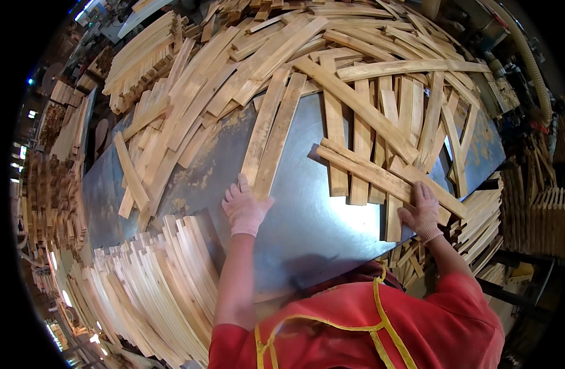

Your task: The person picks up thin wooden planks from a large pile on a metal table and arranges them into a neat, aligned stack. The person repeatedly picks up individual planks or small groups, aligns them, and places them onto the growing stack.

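My left hand (245, 206), in a pale pink glove, lies at the near ends of two wooden boards (268, 126) placed side by side on the metal tabletop (307, 234). Its fingers are spread, the tips touching the board ends. My right hand (422, 212), gloved alike, is at the near end of a slanting wooden board (363, 171) with a dark streak along its edge. Its fingers reach over the wood and its thumb sits apart at the near side, closed on that board. Beneath and beyond it, several boards (359, 141) lie crossed over one another.
A large heap of loose boards (276, 49) covers the table's far side. Stacked strips (153, 283) stand at the near left, more stacked wood (479, 221) at the right edge. A ribbed hose (531, 67) hangs at the far right. Sawdust (199, 172) marks the tabletop.
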Demonstrator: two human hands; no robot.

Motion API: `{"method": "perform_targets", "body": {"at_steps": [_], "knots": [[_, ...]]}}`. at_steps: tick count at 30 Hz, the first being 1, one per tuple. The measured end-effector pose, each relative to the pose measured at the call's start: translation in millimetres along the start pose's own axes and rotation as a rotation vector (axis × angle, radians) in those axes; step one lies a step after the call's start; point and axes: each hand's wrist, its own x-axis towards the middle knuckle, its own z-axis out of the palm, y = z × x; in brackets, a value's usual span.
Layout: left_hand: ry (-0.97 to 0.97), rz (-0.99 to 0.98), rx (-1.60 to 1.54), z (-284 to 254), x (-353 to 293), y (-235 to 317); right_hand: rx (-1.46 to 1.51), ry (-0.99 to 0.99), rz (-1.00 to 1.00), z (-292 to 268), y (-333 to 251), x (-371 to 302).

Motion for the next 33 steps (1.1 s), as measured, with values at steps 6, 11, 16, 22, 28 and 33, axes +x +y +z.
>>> {"method": "perform_targets", "body": {"at_steps": [6,11,16,22,28,33], "knots": [[-0.037,0.025,-0.237,7.5,-57.2,-41.8,0.323,-0.487,0.055,-68.4,-1.4,44.3],[0.14,-0.003,-0.267,37.2,-93.1,-57.7,1.93,-0.963,0.579,-38.7,-61.3,28.8],[0.05,-0.133,-0.324,28.5,-99.0,-55.2,2.296,-0.977,0.613,14.9,-162.3,36.3],[-0.032,-0.106,-0.433,30.4,-111.6,-84.2,1.66,-0.54,0.508,34.2,-269.7,-18.6],[-0.03,-0.081,-0.486,56.3,-144.3,-107.3,0.932,-0.318,0.343,13.2,-264.8,-71.6],[0.142,0.191,-0.325,52.2,-181.6,-99.2,0.524,-0.151,0.091,-13.1,-230.7,-129.5]]}}
